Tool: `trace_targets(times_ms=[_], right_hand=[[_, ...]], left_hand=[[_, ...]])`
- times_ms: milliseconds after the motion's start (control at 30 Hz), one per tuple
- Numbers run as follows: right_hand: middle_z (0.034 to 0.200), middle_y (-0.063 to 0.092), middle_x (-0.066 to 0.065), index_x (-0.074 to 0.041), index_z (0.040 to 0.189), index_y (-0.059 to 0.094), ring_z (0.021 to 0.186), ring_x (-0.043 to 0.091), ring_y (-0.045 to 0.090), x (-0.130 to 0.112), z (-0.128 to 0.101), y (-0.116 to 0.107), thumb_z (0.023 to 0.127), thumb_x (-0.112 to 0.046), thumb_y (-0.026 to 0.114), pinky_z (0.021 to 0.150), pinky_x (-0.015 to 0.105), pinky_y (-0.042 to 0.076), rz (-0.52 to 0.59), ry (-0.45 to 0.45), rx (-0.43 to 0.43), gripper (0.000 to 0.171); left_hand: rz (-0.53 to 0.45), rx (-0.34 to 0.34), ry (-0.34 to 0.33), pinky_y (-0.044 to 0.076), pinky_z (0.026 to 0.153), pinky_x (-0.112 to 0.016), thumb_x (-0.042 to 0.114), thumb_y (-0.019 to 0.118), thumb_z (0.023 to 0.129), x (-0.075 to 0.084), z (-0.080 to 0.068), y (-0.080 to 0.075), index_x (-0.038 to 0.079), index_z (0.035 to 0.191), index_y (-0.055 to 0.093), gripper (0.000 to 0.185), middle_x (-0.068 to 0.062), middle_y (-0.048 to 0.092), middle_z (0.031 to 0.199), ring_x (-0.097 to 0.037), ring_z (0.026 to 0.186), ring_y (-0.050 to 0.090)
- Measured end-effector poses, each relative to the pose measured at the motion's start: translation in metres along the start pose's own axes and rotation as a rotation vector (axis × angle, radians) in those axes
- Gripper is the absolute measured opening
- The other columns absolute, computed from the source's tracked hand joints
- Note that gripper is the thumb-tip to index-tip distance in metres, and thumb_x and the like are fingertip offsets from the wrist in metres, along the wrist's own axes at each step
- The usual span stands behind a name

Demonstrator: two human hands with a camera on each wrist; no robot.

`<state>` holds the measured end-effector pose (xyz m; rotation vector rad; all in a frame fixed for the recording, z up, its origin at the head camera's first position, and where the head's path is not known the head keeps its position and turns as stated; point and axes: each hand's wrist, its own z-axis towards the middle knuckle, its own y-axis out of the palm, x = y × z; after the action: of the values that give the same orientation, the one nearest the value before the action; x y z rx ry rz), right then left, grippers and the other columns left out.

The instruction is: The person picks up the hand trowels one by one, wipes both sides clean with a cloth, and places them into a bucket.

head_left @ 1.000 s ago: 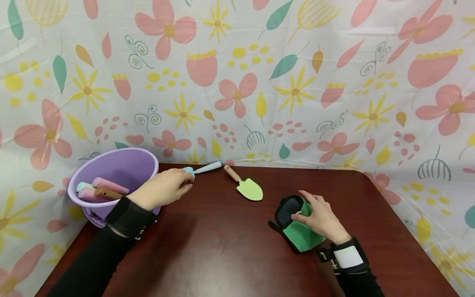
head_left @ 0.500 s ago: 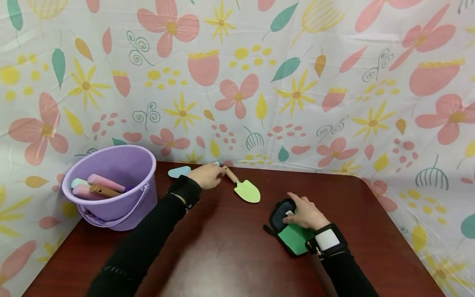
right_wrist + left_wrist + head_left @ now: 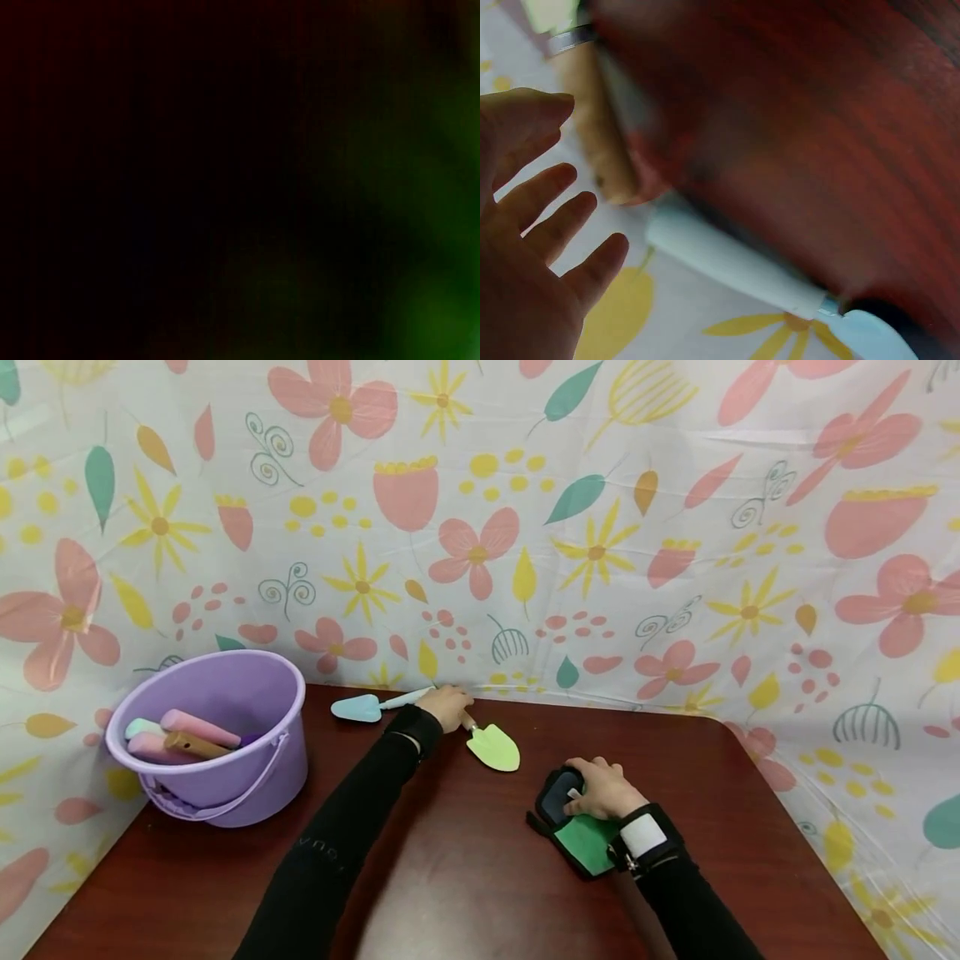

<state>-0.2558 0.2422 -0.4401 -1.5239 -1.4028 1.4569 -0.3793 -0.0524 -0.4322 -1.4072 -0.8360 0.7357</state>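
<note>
Your left hand reaches to the far edge of the dark red table, right at the wooden handle of the green trowel. From the left wrist view your fingers are spread and straight, close beside the wooden handle but not closed around it; whether they touch it, you cannot tell from these views. The green trowel lies flat near the far middle of the table, its blade pointing toward you and to the right.

Just to the left of that hand lies the blue trowel, also flat along the far edge, its blade to the left and its pale blue handle running up to your hand.

Your right hand rests on the green and black pouch, near the right of the table. The fingers curl over the pouch's black far end; the right wrist view is too dark to show the grip.

At the far left stands the purple bucket, upright, with pink, pale green and wooden handles lying inside it.
</note>
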Motion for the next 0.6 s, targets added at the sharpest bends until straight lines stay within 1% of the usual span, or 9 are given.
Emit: trace_targets(times_ms=[100, 200, 300, 400, 467, 533, 600], right_hand=[[0.128, 0.047, 0.025, -0.009, 0.139, 0.051, 0.107, 0.044, 0.042, 0.0, -0.003, 0.004, 0.08, -0.022, 0.082, 0.074, 0.047, 0.045, 0.005, -0.016, 0.012, 0.067], [0.127, 0.049, 0.024, -0.009, 0.137, 0.053, 0.109, 0.045, 0.043, -0.003, -0.007, 0.006, 0.083, -0.019, 0.08, 0.071, 0.047, 0.046, 0.002, -0.029, 0.025, 0.061], [0.125, 0.051, 0.022, -0.011, 0.136, 0.054, 0.109, 0.044, 0.044, -0.007, -0.008, 0.008, 0.084, -0.018, 0.079, 0.068, 0.048, 0.047, -0.006, -0.036, 0.041, 0.058], [0.124, 0.053, 0.02, -0.013, 0.136, 0.055, 0.109, 0.042, 0.046, -0.008, -0.007, 0.01, 0.084, -0.018, 0.078, 0.065, 0.047, 0.047, 0.006, -0.036, 0.055, 0.057], [0.123, 0.055, 0.02, -0.012, 0.135, 0.055, 0.107, 0.04, 0.051, -0.004, -0.006, 0.01, 0.085, -0.016, 0.077, 0.066, 0.046, 0.048, 0.022, -0.042, 0.07, 0.055], [0.121, 0.058, 0.021, -0.01, 0.135, 0.055, 0.102, 0.038, 0.055, 0.001, -0.003, 0.008, 0.086, -0.013, 0.075, 0.067, 0.044, 0.048, 0.053, -0.049, 0.089, 0.053], [0.12, 0.06, 0.023, -0.007, 0.134, 0.055, 0.098, 0.037, 0.059, 0.007, -0.002, 0.004, 0.086, -0.01, 0.073, 0.07, 0.043, 0.048, 0.077, -0.058, 0.123, 0.051]], left_hand=[[0.052, -0.011, -0.023, 0.042, 0.098, -0.047, 0.009, 0.063, 0.095, -0.003, 0.006, 0.012, 0.016, 0.126, 0.065, 0.032, -0.005, 0.06, 0.125, -0.027, 0.12, 0.052], [0.062, -0.008, -0.022, 0.04, 0.096, -0.048, 0.012, 0.066, 0.094, -0.005, 0.006, 0.019, 0.019, 0.116, 0.069, 0.023, -0.005, 0.062, 0.116, -0.025, 0.114, 0.054], [0.057, -0.001, -0.001, 0.044, 0.093, -0.046, 0.021, 0.071, 0.092, -0.008, 0.001, 0.024, 0.019, 0.108, 0.071, 0.016, -0.004, 0.063, 0.108, -0.024, 0.106, 0.057], [0.08, -0.006, 0.029, 0.048, 0.087, -0.041, 0.029, 0.071, 0.091, -0.009, -0.005, 0.027, 0.017, 0.109, 0.07, 0.021, -0.005, 0.062, 0.105, -0.024, 0.101, 0.058], [0.092, 0.004, 0.059, 0.049, 0.083, -0.038, 0.028, 0.069, 0.093, -0.007, -0.01, 0.028, 0.015, 0.113, 0.068, 0.025, -0.008, 0.061, 0.107, -0.026, 0.101, 0.057], [0.092, 0.028, 0.086, 0.049, 0.082, -0.036, 0.026, 0.066, 0.096, -0.005, -0.017, 0.028, 0.012, 0.115, 0.065, 0.025, -0.009, 0.058, 0.107, -0.026, 0.099, 0.057], [0.025, 0.061, 0.101, 0.048, 0.079, -0.036, 0.023, 0.063, 0.098, -0.003, -0.025, 0.026, 0.007, 0.111, 0.063, 0.02, -0.012, 0.056, 0.102, -0.028, 0.093, 0.057]])
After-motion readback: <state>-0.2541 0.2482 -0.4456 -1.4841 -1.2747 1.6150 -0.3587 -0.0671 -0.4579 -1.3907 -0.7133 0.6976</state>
